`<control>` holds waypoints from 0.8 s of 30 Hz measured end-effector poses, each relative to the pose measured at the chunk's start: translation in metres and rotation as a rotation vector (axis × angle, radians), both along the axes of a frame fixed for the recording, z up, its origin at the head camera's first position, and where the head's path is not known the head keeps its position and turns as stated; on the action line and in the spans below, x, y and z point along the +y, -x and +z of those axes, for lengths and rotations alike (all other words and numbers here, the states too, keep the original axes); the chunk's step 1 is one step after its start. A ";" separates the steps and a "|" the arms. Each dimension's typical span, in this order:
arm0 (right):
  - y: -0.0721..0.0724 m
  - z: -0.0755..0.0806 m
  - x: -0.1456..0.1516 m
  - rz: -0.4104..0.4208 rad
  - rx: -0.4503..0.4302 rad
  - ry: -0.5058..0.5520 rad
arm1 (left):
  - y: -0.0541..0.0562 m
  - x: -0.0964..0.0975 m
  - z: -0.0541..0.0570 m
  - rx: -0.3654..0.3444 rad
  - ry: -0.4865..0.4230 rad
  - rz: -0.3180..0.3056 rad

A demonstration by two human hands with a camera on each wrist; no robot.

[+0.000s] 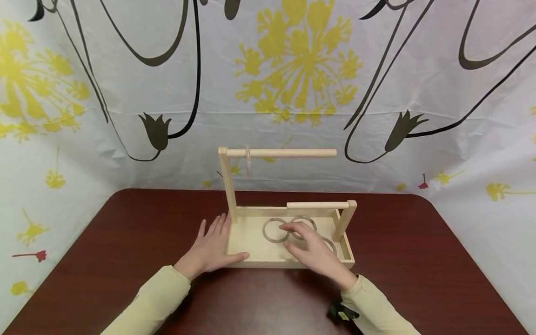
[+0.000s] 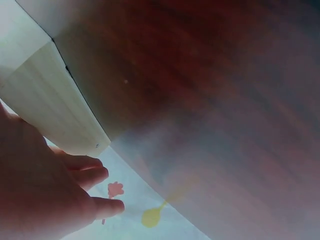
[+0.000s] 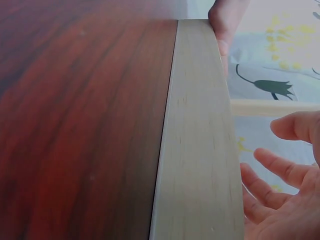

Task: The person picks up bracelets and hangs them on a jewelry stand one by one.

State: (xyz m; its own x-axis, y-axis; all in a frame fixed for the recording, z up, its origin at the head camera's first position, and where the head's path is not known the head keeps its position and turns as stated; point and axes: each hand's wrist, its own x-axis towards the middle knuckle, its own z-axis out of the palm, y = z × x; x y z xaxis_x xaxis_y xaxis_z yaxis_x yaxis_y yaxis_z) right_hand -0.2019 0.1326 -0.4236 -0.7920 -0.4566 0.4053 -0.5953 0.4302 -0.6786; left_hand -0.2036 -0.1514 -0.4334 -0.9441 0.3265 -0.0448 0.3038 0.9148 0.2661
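Note:
A pale wooden tray [image 1: 251, 237] with two posts stands on the table. My left hand [image 1: 211, 249] rests against its left end, fingers straight and thumb over the front edge; in the left wrist view the left hand [image 2: 50, 195] is beside the wood. Above the tray floor hovers my right hand [image 1: 314, 253], thumb and fingers apart. The right wrist view shows the right hand [image 3: 285, 185] holding nothing. Inside the tray lie a left ring [image 1: 264, 231], a back ring [image 1: 311, 220] and a right ring [image 1: 333, 246], the last two partly hidden by the hand. Another ring [image 1: 249, 167] hangs on the upper rod [image 1: 293, 153].
A shorter, lower rod [image 1: 318, 205] extends leftward from the right post [image 1: 345, 221]. The upper rod extends rightward from the taller left post [image 1: 228, 186]. Behind the dark red table [image 1: 418, 260] hangs a patterned cloth [image 1: 268, 130].

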 end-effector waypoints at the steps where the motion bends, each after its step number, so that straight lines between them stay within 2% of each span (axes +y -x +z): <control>1: 0.001 0.000 -0.001 0.000 -0.005 0.001 | 0.000 0.000 0.000 0.004 0.006 0.002; 9: 0.011 -0.001 -0.015 -0.009 -0.030 -0.061 | 0.000 0.001 0.000 0.035 0.041 0.010; 17: 0.021 -0.002 -0.025 -0.005 -0.078 -0.135 | 0.000 0.001 0.000 0.007 -0.001 -0.004; 24: 0.026 -0.006 -0.032 -0.027 -0.119 -0.202 | 0.000 0.000 -0.002 0.014 -0.017 -0.007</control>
State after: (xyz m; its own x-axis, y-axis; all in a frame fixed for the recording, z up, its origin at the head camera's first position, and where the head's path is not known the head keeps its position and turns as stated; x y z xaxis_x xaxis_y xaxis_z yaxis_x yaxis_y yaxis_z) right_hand -0.2281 0.1009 -0.4297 -0.8419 -0.4969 0.2103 -0.5023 0.5795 -0.6418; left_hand -0.2032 -0.1514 -0.4350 -0.9424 0.3335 -0.0264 0.3136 0.9080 0.2777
